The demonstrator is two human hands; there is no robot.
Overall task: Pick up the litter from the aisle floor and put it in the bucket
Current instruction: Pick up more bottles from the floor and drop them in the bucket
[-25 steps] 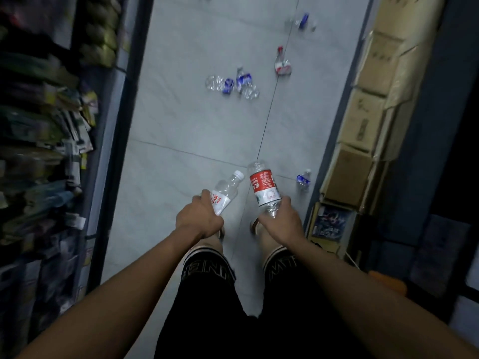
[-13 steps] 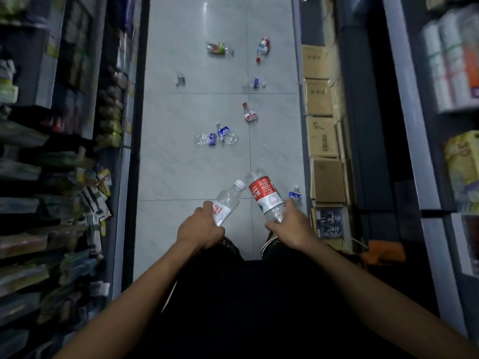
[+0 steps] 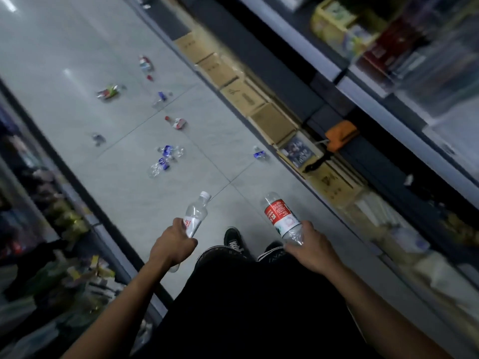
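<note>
Aisle: grey tiled floor [image 3: 124,208], shelves both sides, boxes [image 3: 243,95] at 1 o'clock.
Left hand [image 3: 172,246]: fingers wrapped around a clear bottle [image 3: 196,215], white cap pointing to 12.
Right hand [image 3: 311,248]: fingers clamped on a red-label bottle [image 3: 281,217].
Floor litter [image 3: 166,158]: roughly eight blurred pieces, 10 to 12 o'clock.
Shoe [image 3: 233,239]: between the hands.

Dim aisle, cool grey cast. Ceiling-light glare streaks on the floor [image 3: 77,60] at 10 to 11 o'clock, brightest at the far corner. Shelves [image 3: 414,60] at 1 to 3 o'clock smeared by motion blur; left-hand shelving at 8 o'clock dark and blurred too. Litter [image 3: 166,156] on the tiles soft. Centre sharper: both bottle labels partly legible. Wide-angle bending skews straight edges. Lower frame nearly black.
</note>
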